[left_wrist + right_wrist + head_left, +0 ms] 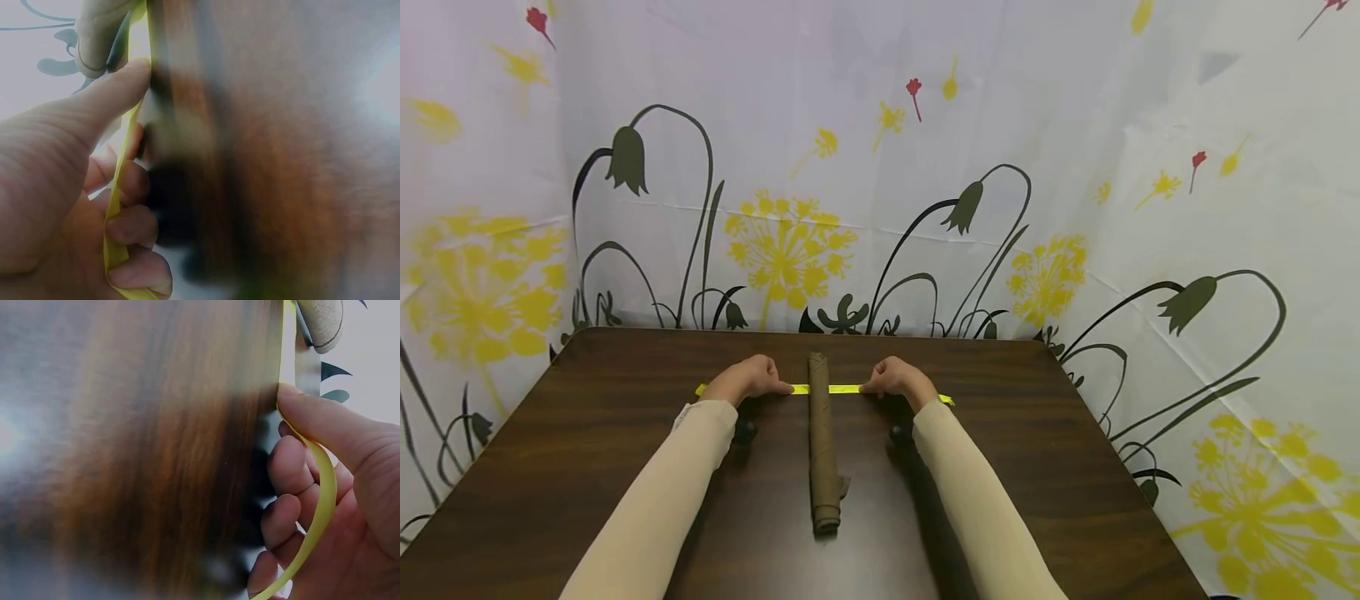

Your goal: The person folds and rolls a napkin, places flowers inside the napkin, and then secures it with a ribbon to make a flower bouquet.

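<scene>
A roll of brown cloth [823, 442] lies lengthwise on the table, its near end toward me and a small flap sticking out at its right side. Beneath its far part runs a yellow ribbon [844, 389], laid crosswise. My left hand [747, 380] pinches the ribbon on the left of the roll, and in the left wrist view the thumb [119, 94] presses on it while the tail runs past the curled fingers. On the right, my right hand [898, 380] pinches the ribbon likewise, its tail [325, 500] bowing across the palm.
The dark wooden table [1015, 467] ends at a far edge against a white curtain [880, 50] printed with flowers. A small dark round object [745, 432] shows under the left wrist, and a similar dark object [900, 434] under the right.
</scene>
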`<state>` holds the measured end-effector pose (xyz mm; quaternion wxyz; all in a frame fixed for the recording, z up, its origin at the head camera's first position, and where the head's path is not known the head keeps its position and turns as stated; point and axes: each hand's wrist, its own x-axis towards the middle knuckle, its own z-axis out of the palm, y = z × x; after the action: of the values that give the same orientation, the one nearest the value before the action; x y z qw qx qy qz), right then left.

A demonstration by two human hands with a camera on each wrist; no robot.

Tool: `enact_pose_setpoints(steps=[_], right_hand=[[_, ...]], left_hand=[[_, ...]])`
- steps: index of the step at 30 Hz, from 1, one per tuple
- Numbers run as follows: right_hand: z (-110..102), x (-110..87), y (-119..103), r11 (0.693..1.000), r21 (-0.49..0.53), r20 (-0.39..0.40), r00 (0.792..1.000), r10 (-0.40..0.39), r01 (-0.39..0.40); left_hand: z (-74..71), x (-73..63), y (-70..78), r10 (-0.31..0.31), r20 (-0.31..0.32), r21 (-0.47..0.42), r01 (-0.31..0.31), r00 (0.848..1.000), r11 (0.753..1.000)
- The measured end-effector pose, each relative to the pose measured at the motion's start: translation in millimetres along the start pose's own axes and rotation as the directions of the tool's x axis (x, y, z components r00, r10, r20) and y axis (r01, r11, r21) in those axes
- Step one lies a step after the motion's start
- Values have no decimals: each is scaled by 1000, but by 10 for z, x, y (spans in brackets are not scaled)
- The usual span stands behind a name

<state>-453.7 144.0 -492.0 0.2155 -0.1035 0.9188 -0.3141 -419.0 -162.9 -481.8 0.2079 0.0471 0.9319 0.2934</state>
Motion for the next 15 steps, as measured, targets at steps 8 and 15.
enact_pose_setpoints(steps=[8,15], right_hand=[[77,-212,-2,1000,24,36,999,-14,13],[98,-424,24,1000,-5,55,998,-15,15]], left_hand=[[109,-213,-22,-4,-27,12,4,1000,1000],[224,-416,8,11,-35,-4,-12,999,1000]])
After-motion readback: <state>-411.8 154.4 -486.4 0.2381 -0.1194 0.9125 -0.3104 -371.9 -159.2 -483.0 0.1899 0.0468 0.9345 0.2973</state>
